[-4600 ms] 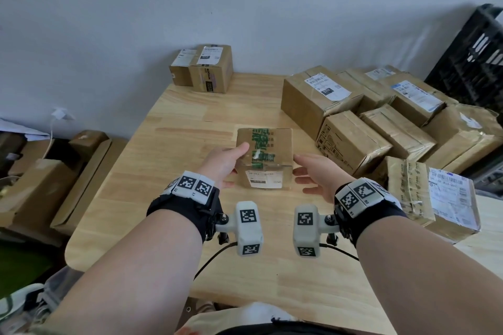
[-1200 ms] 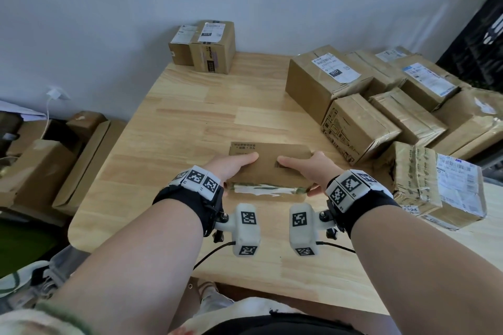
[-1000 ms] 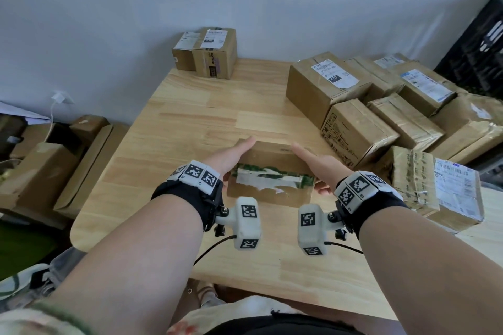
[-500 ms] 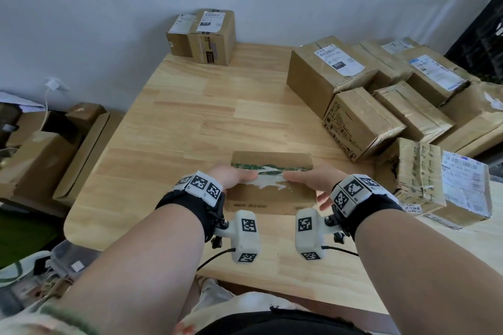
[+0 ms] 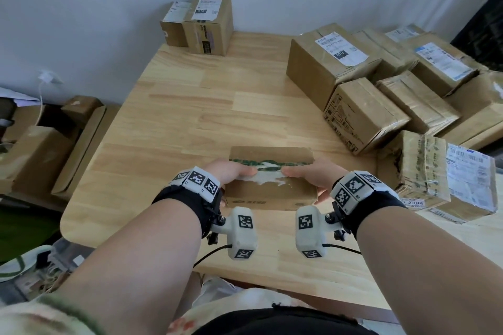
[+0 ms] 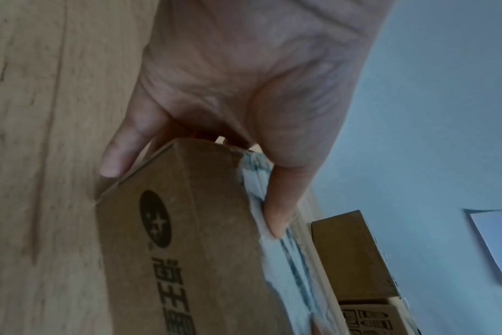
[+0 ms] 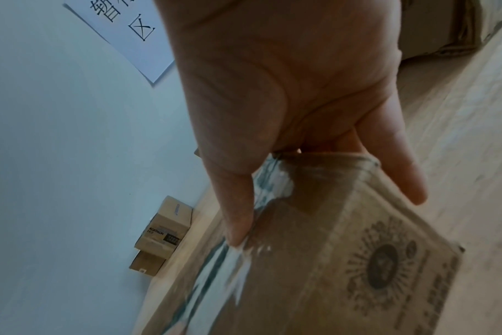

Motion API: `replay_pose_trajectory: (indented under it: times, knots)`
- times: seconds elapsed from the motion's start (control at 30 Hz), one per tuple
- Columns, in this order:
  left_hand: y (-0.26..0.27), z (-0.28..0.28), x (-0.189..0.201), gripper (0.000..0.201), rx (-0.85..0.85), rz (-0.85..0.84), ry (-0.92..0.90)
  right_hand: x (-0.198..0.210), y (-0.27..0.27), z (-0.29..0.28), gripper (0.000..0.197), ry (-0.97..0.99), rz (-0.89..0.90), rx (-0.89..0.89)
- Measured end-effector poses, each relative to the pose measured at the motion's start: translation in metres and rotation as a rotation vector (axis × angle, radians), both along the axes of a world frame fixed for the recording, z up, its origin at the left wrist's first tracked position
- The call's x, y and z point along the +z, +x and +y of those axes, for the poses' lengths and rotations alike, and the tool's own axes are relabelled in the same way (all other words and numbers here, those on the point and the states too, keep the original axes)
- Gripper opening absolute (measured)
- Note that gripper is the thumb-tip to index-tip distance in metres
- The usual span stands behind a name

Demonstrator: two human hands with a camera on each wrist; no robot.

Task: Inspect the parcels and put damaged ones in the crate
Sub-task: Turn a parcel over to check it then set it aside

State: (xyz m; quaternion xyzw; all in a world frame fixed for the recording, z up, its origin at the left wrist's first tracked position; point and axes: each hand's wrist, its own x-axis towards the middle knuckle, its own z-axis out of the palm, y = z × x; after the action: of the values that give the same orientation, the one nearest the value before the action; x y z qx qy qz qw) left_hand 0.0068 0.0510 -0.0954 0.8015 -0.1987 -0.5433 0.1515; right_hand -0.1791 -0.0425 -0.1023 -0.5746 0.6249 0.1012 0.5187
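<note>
A small brown cardboard parcel [image 5: 269, 182] with a torn white-and-green tape strip along its top is held just above the wooden table [image 5: 190, 122], near its front edge. My left hand [image 5: 231, 171] grips its left end, thumb on the torn tape and fingers underneath [image 6: 115, 154]. My right hand [image 5: 307, 173] grips the right end the same way, thumb [image 7: 235, 215] on the tape. The parcel [image 6: 187, 249] bears a dark round logo; its other end [image 7: 344, 260] shows a printed emblem. A black crate [image 5: 481, 27] stands at the far right edge.
A heap of several brown parcels [image 5: 381, 95] fills the right side of the table; a crumpled taped one [image 5: 435, 174] lies nearest my right wrist. Two small boxes [image 5: 201, 24] stand at the back against the wall. Cardboard boxes [image 5: 40, 149] lie on the floor at left.
The parcel has been turned over in both hands, from its green-printed face to the torn tape side, and drawn nearer to me. Both hands kept hold of its ends.
</note>
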Motion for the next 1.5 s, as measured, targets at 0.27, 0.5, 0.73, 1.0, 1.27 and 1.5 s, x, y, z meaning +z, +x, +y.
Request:
replay_pose_trajectory:
  times: [0.27,0.5,0.73,1.0,1.27,1.5]
  knots:
    - [0.000,0.004,0.010,0.064,0.128,0.161,-0.074,0.008,-0.004,0.004,0.087,0.057,-0.069,-0.070]
    - [0.006,-0.010,0.046,0.098,0.086,0.055,-0.174,0.039,-0.012,-0.007,0.079,0.011,-0.160,-0.114]
    - [0.010,-0.008,0.055,0.093,0.020,-0.050,-0.139,0.047,-0.010,-0.010,0.086,0.052,-0.070,-0.022]
    - [0.008,-0.006,0.033,0.056,0.019,-0.072,-0.077,0.022,0.007,-0.016,0.076,0.027,0.014,0.047]
    - [0.012,-0.015,0.021,0.050,0.066,-0.021,-0.073,0.009,0.018,-0.029,0.084,0.068,-0.005,-0.032]
    - [0.011,-0.013,0.025,0.042,0.044,-0.007,-0.094,0.008,0.017,-0.024,0.080,0.063,-0.071,-0.082]
